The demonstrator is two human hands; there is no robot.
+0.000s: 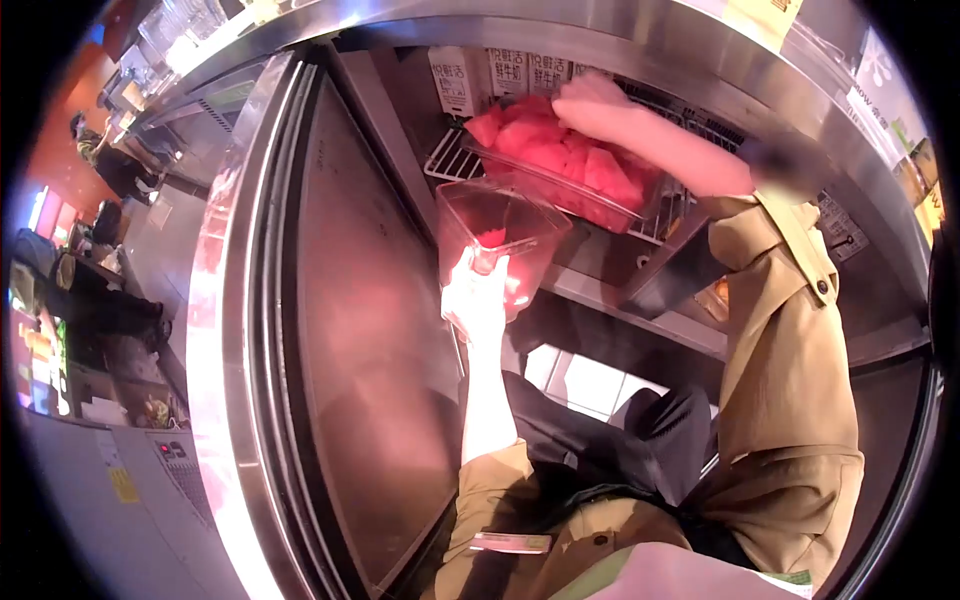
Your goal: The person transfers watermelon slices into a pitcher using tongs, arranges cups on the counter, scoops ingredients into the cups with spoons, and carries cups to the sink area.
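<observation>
My left hand grips a clear plastic container by its near side, with the thumb over the rim. The container is tilted, and a little red fruit shows inside it. Above it, on the fridge's wire shelf, sits a clear tub heaped with red fruit chunks that look like watermelon. My right hand reaches over the tub to the back of the heap. Its fingers are curled down at the chunks, and the fingertips are blurred and partly hidden, so what they pinch does not show.
Several white milk cartons stand behind the tub. The open fridge door is at my left, and a steel counter edge runs above. A wire shelf holds the tub. Other people are farther off at left.
</observation>
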